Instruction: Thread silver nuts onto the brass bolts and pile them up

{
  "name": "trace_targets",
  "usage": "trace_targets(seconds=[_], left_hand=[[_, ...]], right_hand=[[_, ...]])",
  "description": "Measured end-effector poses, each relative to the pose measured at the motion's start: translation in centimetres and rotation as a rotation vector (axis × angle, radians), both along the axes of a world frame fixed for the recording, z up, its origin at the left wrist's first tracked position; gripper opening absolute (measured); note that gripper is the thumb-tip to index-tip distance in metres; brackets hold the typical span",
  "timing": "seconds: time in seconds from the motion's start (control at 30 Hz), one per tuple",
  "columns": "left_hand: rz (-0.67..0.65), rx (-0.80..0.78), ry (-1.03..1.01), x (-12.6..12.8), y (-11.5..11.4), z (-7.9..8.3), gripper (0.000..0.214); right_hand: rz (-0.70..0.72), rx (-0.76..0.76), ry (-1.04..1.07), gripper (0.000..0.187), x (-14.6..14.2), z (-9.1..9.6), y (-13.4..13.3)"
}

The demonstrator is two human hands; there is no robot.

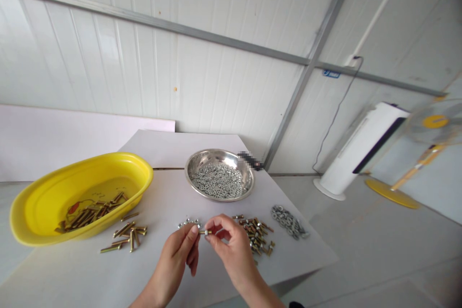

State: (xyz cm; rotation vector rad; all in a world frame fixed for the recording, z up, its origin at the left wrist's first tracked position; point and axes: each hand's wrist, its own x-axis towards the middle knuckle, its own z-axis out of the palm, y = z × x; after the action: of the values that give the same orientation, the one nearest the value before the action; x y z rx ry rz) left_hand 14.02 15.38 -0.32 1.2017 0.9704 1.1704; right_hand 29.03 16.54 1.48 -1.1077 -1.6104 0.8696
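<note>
Left hand point(176, 262) and right hand point(231, 250) up together, both pinching a short bolt point(205, 232) at the fingertips! Loose bolts point(257, 236) just right; blue wall label point(331, 73) too small to read!

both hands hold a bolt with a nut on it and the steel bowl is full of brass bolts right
No: the head view shows the steel bowl full of silver nuts, not brass bolts. The left hand and right hand do hold a bolt with a nut on it.
</note>
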Motion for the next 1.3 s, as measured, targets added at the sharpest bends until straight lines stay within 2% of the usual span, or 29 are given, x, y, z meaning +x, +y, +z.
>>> trace_targets(seconds=[0.17, 0.23, 0.27, 0.37, 0.43, 0.53, 0.63, 0.77, 0.8, 0.93, 1.03, 1.13, 1.2, 1.23, 1.3], left_hand=[[0.064, 0.092, 0.141, -0.2, -0.1, 0.1, 0.043], [0.074, 0.159, 0.259, -0.4, -0.2, 0.2, 0.04], [0.07, 0.209, 0.337, -0.6, -0.3, 0.3, 0.038], [0.03, 0.349, 0.531, -0.9, -0.7, 0.5, 0.031], [-0.002, 0.382, 0.562, -0.9, -1.0, 0.6, 0.029], [0.002, 0.332, 0.501, -0.8, -1.1, 0.7, 0.033], [0.068, 0.224, 0.387, -0.6, -0.6, 0.6, 0.04], [0.08, 0.053, 0.131, -0.5, 0.1, 0.4, 0.046], [0.065, 0.014, 0.064, -0.5, 0.3, 0.3, 0.047], [-0.015, -0.09, -0.119, -0.5, 0.6, -0.2, 0.047], [-0.112, -0.151, -0.164, -0.4, 0.8, -0.7, 0.046], [-0.117, -0.139, -0.109, -0.3, 0.8, -0.8, 0.045], [-0.055, -0.04, 0.04, -0.3, 0.5, -0.6, 0.043], [-0.025, 0.042, 0.152, -0.4, 0.3, -0.4, 0.041], [0.008, 0.242, 0.414, -0.6, -0.1, 0.1, 0.034]], right_hand=[[0.032, -0.035, 0.0, 0.012, 0.1, 0.3, -0.5], [0.077, -0.057, 0.022, 0.009, 0.0, 0.3, -0.7], [0.102, -0.08, 0.044, 0.014, -0.1, 0.3, -0.8], [0.159, -0.209, 0.163, 0.046, -0.5, -0.5, -0.9], [0.19, -0.338, 0.253, 0.059, -0.8, -1.2, -0.8], [0.212, -0.483, 0.322, 0.07, -0.9, -1.8, -0.4], [0.132, -0.391, 0.319, 0.066, -0.6, -1.4, -0.3], [0.044, -0.126, 0.207, 0.028, 0.0, -0.4, -0.4], [0.042, -0.065, 0.159, 0.025, 0.0, -0.3, -0.4], [0.048, 0.157, -0.072, 0.046, -0.1, -0.1, -0.4], [0.036, 0.214, -0.16, 0.037, -0.2, -0.2, -0.2], [0.02, 0.189, -0.202, 0.021, 0.1, -0.1, -0.3], [0.02, 0.142, -0.221, 0.006, 0.1, -0.1, -0.4], [0.028, 0.104, -0.214, 0.007, 0.1, -0.3, -0.4], [0.056, -0.018, -0.138, 0.034, -0.2, -0.8, -0.5]])
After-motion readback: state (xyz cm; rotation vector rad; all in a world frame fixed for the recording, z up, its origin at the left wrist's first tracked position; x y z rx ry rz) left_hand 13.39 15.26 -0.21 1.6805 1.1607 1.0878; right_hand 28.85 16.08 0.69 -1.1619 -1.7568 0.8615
